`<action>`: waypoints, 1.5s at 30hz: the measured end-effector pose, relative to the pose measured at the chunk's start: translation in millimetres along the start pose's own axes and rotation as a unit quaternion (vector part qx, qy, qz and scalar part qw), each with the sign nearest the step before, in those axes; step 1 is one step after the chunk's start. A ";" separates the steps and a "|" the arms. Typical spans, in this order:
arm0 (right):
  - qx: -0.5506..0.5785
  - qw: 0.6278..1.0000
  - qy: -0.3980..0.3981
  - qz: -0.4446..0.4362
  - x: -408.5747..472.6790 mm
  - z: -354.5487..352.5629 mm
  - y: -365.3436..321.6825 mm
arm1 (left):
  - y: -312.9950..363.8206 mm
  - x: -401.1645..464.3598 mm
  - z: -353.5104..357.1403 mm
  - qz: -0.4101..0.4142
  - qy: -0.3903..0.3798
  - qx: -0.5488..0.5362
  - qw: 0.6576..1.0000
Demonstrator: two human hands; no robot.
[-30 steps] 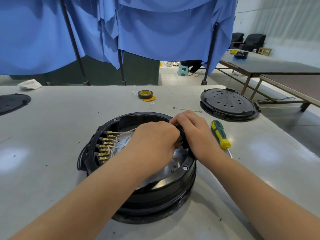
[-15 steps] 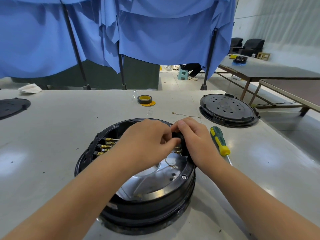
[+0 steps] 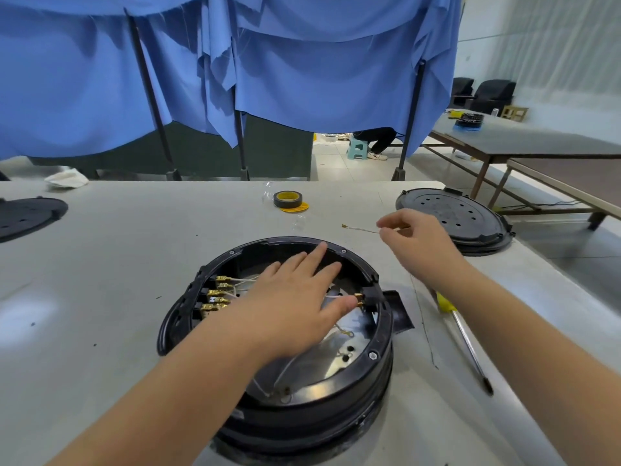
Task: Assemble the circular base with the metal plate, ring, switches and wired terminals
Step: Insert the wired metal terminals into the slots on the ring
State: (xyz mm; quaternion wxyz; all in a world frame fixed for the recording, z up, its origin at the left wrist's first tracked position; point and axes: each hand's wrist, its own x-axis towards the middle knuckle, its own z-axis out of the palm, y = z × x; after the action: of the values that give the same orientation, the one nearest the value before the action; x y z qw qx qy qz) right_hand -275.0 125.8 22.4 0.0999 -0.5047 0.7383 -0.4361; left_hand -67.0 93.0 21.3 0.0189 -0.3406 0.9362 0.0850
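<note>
On a grey table [image 3: 117, 264], a person's left hand [image 3: 289, 304] lies flat with fingers spread over the black circular base [image 3: 379, 344] and its brass terminals [image 3: 215, 297], while the right hand [image 3: 416, 243] pinches a thin loose wire [image 3: 361, 229] just beyond the base.

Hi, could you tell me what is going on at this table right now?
A person is wiring up a round black base on the grey table. The left hand lies flat and open over the base, beside a row of brass terminals. The right hand reaches past it and pinches the end of a loose thin wire. A screwdriver lies to the right.
</note>
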 end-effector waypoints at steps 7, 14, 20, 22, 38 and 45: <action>-0.277 0.950 -0.144 0.009 60.5 7.0 23.7 | 0.7 -1.3 -0.1 0.006 -0.008 0.005 1.000; -0.320 0.929 -0.187 0.012 93.8 32.3 37.4 | 2.0 -2.2 1.3 0.005 -0.007 0.014 1.000; -0.375 0.915 -0.150 0.012 111.1 50.0 52.0 | 1.8 -1.6 2.1 0.008 -0.007 0.014 1.000; -0.388 0.909 -0.150 0.019 115.3 51.7 54.2 | 1.5 -1.6 2.6 0.009 -0.008 0.013 1.000; -0.030 0.997 -0.050 -0.053 38.6 14.6 -21.3 | -0.2 0.5 -5.8 0.007 0.056 -0.083 0.995; 0.086 0.985 -0.078 -0.130 -32.2 7.2 -53.7 | -3.8 5.1 -16.9 -0.014 0.268 -0.344 0.900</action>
State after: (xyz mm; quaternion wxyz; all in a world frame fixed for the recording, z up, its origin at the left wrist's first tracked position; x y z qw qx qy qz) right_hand -220.3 142.8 48.6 0.1425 -0.6185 0.6161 -0.4665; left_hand -68.1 84.0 36.9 -0.3499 -0.3485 0.8136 0.3067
